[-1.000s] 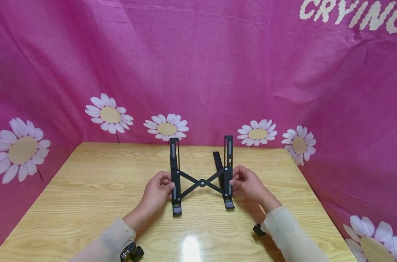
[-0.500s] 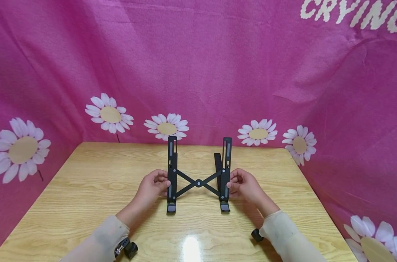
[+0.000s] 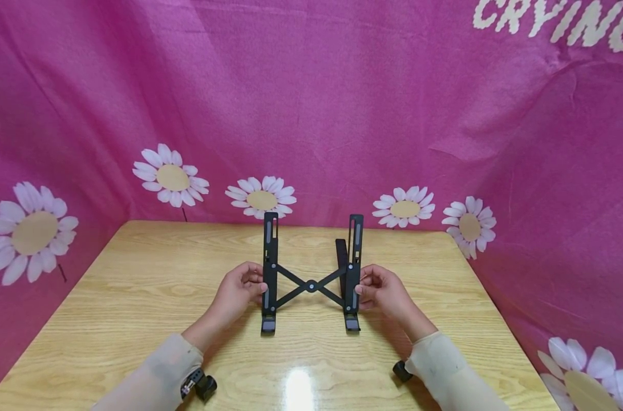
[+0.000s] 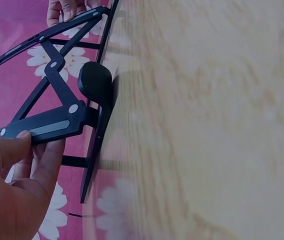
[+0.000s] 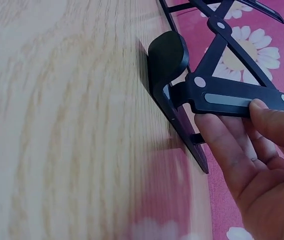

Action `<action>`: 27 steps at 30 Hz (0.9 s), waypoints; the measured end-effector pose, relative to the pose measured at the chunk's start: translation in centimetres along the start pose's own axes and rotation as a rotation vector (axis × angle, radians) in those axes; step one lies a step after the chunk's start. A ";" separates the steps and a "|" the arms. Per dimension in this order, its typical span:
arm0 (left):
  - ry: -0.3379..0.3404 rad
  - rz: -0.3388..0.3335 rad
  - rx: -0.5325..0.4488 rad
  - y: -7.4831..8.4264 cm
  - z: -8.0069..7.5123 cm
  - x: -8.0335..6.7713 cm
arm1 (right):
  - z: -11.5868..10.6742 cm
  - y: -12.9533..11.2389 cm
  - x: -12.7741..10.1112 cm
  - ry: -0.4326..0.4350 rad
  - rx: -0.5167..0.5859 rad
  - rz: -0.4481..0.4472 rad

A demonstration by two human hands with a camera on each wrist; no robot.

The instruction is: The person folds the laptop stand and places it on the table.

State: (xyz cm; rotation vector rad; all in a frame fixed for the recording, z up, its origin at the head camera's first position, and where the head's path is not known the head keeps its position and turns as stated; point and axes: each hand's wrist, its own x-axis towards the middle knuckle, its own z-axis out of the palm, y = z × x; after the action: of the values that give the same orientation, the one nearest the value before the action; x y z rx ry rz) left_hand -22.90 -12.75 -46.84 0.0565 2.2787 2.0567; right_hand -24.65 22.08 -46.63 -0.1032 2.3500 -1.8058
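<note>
A black folding laptop stand (image 3: 311, 286) stands unfolded on the wooden table, its two side arms joined by an X-shaped brace. My left hand (image 3: 239, 291) grips the left arm, with the thumb on its upper face. On the opposite side my right hand (image 3: 385, 292) pinches the right arm between thumb and fingers. The left wrist view shows the thumb on the grey strip of the left arm (image 4: 52, 127) and fingers beneath it. In the right wrist view, the right arm (image 5: 232, 97) is held likewise, near the hooked front lip (image 5: 168, 55).
The wooden table (image 3: 137, 319) extends on all sides of the stand. A pink cloth (image 3: 311, 114) printed with daisies hangs behind it and along both sides. Small black devices (image 3: 206, 388) sit at both wrists.
Both hands and the stand have shifted slightly left since a second ago, and the stand now sits squarer to me. Over the last half second almost nothing has moved.
</note>
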 end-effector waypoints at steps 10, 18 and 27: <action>-0.001 0.023 -0.004 -0.3 0.1 0.2 | 0.4 0.3 0.1 -0.026 0.047 -0.020; 0.016 0.034 0.004 -0.3 0.4 0.0 | 0.7 0.3 0.1 -0.001 0.027 0.002; 0.007 0.047 -0.009 -0.2 0.7 0.1 | 1.4 0.2 0.3 -0.004 0.029 -0.012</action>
State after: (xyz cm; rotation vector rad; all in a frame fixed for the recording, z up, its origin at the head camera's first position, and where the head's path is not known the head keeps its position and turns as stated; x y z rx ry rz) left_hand -22.93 -12.02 -47.13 0.1028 2.2943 2.0923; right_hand -24.67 20.74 -47.20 -0.1176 2.3242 -1.8433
